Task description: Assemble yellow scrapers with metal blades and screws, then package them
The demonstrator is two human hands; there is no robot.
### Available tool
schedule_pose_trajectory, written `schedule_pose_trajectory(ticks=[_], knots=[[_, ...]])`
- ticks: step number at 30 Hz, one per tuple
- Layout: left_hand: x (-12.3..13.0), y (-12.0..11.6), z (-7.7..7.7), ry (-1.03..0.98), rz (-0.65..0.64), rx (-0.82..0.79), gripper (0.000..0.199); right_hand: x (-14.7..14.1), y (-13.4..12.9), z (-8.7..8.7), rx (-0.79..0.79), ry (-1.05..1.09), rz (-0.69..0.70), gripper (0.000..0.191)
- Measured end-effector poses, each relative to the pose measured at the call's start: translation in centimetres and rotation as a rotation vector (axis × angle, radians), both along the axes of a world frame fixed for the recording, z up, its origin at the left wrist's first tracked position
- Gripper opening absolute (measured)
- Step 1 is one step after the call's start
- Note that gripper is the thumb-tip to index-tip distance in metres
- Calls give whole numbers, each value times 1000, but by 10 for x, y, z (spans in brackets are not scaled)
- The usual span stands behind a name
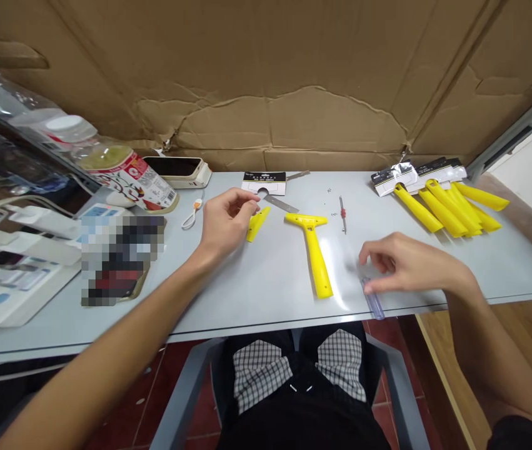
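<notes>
My left hand [230, 220] is closed, thumb and forefinger drawn together at the near end of a flat metal blade [282, 204]; whether they grip it I cannot tell. Just below those fingertips lies a small yellow plastic piece [257, 225]. A yellow scraper handle [315, 253], T-shaped, rests on the table between my hands. Over the table's front right part, my right hand [406, 262] is loosely curled with fingers apart, its thumb at a clear plastic screwdriver handle [374, 303]. A double-ended screwdriver bit [343, 214] with a red middle and tiny screws [334, 214] lie farther back.
Several yellow scrapers [453, 206] with black-and-white cards are piled at right. Behind my left hand are a header card [264, 183] and another metal strip [298, 175]. A phone [127, 259], power strip [40, 269], bottle [125, 175] and white-cased device [176, 172] crowd the left. Cardboard [270, 75] stands behind.
</notes>
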State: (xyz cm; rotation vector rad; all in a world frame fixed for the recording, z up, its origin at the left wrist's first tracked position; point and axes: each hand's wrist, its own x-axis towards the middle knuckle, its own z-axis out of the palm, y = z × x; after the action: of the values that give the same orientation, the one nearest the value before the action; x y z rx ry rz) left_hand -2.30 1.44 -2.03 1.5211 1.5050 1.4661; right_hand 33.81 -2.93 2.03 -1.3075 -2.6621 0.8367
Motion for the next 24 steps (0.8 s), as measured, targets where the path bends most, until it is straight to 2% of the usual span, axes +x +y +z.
schedule_pose_trajectory(ticks=[3,6,9,13,17,21,24], knots=[[-1,1,-2,20,-1,-7,10,2,-25,-8,9,-82,-2,38],[-2,2,-4,90,7,28,10,4,-28,-16,-30,-94,-21,24],[1,1,-4,190,-13,121,11,6,-12,-20,5,-62,-47,22],[7,-3,-1,291,-56,201,13,6,20,-26,282,-7,-207,29],[6,-5,-2,369,-69,219,14,-4,50,-35,394,96,-305,27],[1,-2,-5,399,-69,235,14,-17,68,-43,376,111,-375,37],[-2,1,-7,441,-87,278,12,-27,72,-45,341,81,-432,42]])
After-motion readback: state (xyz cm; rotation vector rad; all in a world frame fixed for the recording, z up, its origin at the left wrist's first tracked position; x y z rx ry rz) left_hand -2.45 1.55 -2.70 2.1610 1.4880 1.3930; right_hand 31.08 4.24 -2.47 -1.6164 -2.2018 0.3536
